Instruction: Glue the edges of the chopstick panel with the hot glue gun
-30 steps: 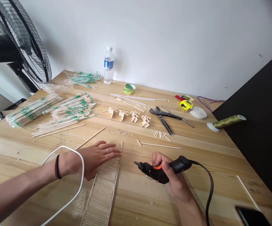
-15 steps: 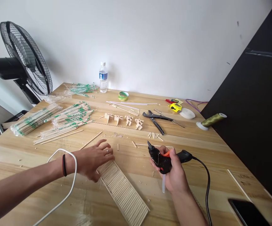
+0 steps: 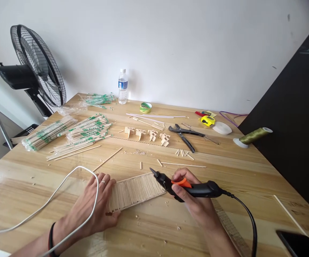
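My left hand (image 3: pixel 96 203) grips the left end of a flat panel of thin wooden sticks (image 3: pixel 135 191), thumb along its near edge and fingers over the far side. The panel lies on the table, slanting slightly up to the right. In my right hand (image 3: pixel 190 192) is a black glue gun (image 3: pixel 202 190) with an orange trigger, its nozzle pointing left just over the panel's right end. Beyond them stand several small stick pieces (image 3: pixel 152 135) in a row. A white cable (image 3: pixel 60 191) loops across my left wrist.
Bundles of sticks (image 3: pixel 87 128) lie at the left, near a fan (image 3: pixel 38 67). A water bottle (image 3: pixel 122 87), green tape roll (image 3: pixel 145 107), black cutters (image 3: pixel 183 135), yellow tape measure (image 3: pixel 207 121) and thread spool (image 3: pixel 256 135) stand farther back. A phone (image 3: pixel 299 242) lies at the lower right.
The panel has turned from a steep slant to nearly sideways, with my left hand now at its left end. The glue gun has tipped flatter and moved left, its nozzle over the panel.
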Demonstrator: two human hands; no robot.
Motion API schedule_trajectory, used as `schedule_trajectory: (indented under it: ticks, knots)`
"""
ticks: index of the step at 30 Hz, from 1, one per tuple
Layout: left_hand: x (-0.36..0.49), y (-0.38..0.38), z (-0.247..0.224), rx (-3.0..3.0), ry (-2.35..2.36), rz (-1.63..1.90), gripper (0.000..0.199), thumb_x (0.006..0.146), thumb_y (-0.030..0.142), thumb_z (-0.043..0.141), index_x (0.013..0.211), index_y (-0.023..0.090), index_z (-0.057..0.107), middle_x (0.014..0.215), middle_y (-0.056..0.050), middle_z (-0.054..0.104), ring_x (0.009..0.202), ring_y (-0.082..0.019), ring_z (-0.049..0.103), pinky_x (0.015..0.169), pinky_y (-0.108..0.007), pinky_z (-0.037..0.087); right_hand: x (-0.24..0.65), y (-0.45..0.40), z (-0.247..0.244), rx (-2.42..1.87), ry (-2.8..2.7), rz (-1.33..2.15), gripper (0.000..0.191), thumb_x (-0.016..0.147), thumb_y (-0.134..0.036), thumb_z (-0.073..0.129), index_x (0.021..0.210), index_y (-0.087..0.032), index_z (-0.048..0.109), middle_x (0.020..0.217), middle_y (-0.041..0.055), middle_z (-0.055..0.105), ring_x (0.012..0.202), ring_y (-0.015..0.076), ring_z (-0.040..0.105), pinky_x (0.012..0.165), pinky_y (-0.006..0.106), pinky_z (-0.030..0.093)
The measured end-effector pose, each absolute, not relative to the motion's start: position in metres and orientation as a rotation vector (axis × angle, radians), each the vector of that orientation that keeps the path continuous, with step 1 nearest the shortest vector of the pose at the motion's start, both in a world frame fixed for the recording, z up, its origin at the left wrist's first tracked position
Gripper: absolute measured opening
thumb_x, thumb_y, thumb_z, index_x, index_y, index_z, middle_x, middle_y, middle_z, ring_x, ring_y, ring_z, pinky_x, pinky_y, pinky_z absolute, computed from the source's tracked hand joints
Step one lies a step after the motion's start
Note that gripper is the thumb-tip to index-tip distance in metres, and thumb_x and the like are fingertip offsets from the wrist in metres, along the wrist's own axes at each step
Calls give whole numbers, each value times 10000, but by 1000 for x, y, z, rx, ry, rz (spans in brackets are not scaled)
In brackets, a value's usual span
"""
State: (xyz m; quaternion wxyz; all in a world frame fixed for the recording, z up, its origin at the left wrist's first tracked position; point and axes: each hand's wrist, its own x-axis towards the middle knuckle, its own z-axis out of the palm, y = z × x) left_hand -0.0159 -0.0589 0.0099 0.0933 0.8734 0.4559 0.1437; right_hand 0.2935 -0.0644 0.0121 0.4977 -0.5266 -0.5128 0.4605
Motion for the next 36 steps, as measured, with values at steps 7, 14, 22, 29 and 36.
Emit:
schedule_trajectory:
  ticks: [7,14,22,29,36]
  knots:
    - [-42,-66,-3,2601,1724,505,521,804,409,725,1207,204,465,1085,-122,585,978,-364,592,838,-523,495,279,-64,10,-1315,-1323,1166,404,885,-598,735,880,-245,538,756,-41,519,630,138,489,600,268,397]
    - [-24,-79,-17,2465,1883,606,461,892,534,656,1186,207,514,1006,-108,645,910,-351,640,803,-503,507,276,-61,2,-1342,-1371,1140,414,881,-615,723,884,-247,534,702,-53,516,623,145,493,595,265,400]
    - [-29,-68,-4,2534,1356,489,154,1031,349,514,1080,218,579,905,-66,676,800,-261,623,738,-422,502,280,-60,16,-1420,-1703,1112,291,889,-489,753,900,-245,594,835,-11,617,732,176,567,663,288,470]
    - [-37,-12,16,2546,750,371,255,1025,160,427,795,216,519,855,-52,613,802,-215,570,782,-368,512,278,-66,29,-1558,-1833,1081,237,873,-444,743,876,-244,617,804,-15,666,724,189,586,645,299,466]
    - [-32,3,-1,2396,686,512,481,886,104,604,1350,222,556,1407,-128,577,1321,-300,562,1148,-477,474,274,-89,10,-1653,-1856,1008,259,879,-486,739,862,-249,638,790,-5,667,678,199,606,617,304,480]
